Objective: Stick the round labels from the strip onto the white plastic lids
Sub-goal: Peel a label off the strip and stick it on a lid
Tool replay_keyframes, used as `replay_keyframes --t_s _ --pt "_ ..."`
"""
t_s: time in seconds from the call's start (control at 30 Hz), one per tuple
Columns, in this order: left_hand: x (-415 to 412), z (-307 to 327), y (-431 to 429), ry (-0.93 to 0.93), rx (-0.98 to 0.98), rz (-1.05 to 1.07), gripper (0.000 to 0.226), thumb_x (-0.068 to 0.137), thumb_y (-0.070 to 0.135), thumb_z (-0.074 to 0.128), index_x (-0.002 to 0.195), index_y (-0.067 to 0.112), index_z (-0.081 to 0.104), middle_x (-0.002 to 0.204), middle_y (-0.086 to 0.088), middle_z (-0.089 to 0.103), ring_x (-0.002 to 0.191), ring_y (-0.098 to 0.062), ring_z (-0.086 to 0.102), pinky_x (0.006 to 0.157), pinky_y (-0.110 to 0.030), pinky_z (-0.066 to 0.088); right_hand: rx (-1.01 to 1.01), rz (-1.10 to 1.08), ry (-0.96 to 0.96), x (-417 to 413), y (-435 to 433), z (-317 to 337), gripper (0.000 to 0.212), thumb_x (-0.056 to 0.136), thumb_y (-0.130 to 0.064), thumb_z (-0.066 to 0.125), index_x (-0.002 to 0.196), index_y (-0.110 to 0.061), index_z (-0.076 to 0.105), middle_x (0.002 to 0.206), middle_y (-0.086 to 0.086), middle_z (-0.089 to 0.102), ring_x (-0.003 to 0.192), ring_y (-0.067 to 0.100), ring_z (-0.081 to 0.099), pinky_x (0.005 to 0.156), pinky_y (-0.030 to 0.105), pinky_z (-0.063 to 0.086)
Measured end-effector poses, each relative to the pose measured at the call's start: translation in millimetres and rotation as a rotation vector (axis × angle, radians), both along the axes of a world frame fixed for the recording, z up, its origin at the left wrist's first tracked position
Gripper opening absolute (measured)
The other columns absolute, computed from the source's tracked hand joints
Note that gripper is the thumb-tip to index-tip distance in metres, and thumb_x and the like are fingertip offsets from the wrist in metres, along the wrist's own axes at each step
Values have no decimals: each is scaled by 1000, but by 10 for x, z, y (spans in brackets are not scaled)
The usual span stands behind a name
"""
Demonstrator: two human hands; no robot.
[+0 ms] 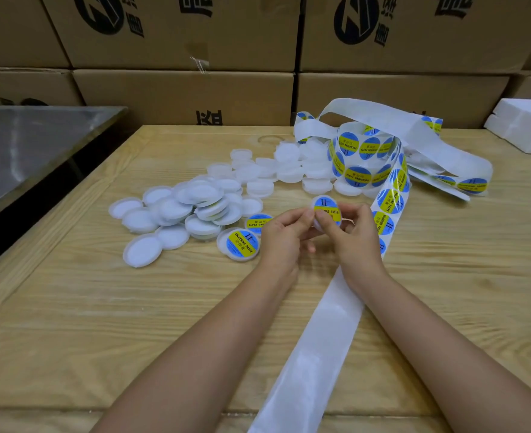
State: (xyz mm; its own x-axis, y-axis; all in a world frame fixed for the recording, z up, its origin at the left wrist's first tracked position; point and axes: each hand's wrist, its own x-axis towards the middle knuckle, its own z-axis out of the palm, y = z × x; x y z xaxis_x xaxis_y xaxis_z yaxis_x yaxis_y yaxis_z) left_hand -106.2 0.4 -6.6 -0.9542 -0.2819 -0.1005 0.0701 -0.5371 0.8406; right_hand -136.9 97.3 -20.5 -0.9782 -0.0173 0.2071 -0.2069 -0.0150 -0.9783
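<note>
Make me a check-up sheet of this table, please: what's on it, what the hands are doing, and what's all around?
Surface: wooden table, pale, with visible grain.
Job's things: label strip coiled at back right, its empty backing running toward the person; plain lids piled left of centre; two finished lids lying beside the left hand.
Clutter: nothing seen.
Hands: left hand and right hand both hold the held lid, right thumb on its label.
Cables: nothing seen.
Surroundings: cardboard boxes stacked behind; metal table at left; foam block at far right.
</note>
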Motion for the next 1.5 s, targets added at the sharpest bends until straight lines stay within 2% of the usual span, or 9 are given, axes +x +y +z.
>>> replay_keyframes --t_s 0.27,0.47,0.67,0.8,0.93,1.03,1.17,1.4,1.5 --pt "-34 12 -88 -53 62 0 21 97 3 42 84 5 59 64 -4 70 52 -11 64 33 -16 28 -67 107 94 8 67 94 19 83 -3 68 88 -16 54 81 0 67 53 9 60 49 19 46" --pt "-21 -1 -103 -33 -158 -4 19 96 4 44 94 0 63 70 -7 68 54 -12 63 33 -17 29 -120 60 4 -5 146 150 17 86 -13 66 78 -6 53 53 11 65 42 23 62 40 26 50" --pt "-7 3 -78 -32 -251 -7 16 95 6 49 96 0 63 73 -9 67 54 -10 64 33 -17 33 -178 3 -79 -6 154 158 29 83 -22 71 69 -10 48 43 6 56 32 18 52 33 22 41" --pt "4 27 -88 6 -313 -11 17 95 7 50 97 -2 64 69 -5 68 55 -9 64 38 -19 44 -145 -24 -80 -25 156 127 27 81 -27 72 89 -11 52 48 3 60 35 17 53 35 22 42" --pt "-43 95 -182 52 -558 165 14 94 13 54 97 6 66 72 -3 67 54 -10 62 58 -33 55 -83 -99 10 -105 228 90 26 86 -34 65 103 -20 51 66 1 69 50 15 60 48 26 49" --pt "-61 153 -431 170 -1058 370 16 94 17 53 94 10 67 77 -6 68 70 -26 63 67 -37 50 88 -281 122 -191 348 58 4 91 -29 58 89 -29 55 79 -1 69 71 6 62 72 22 49" --pt "-69 135 -856 121 -1643 508 22 95 15 50 91 1 65 87 -14 67 82 -33 59 65 -41 44 279 -401 118 -283 456 27 8 91 -21 54 95 -20 61 92 -6 64 89 10 57 75 20 40" --pt "-51 -15 -1290 -191 -1765 614 23 92 15 46 81 2 62 86 -17 64 84 -34 55 63 -38 35 631 -321 63 -324 449 -78 26 93 -19 49 113 -10 63 111 8 64 105 24 56 77 24 35" --pt "-74 -49 -1327 -196 -1845 663 26 91 17 46 78 2 64 78 -17 66 76 -35 55 85 -41 35 683 -295 22 -341 470 -96 26 94 -17 46 113 -10 62 111 9 65 106 27 57 80 29 40"
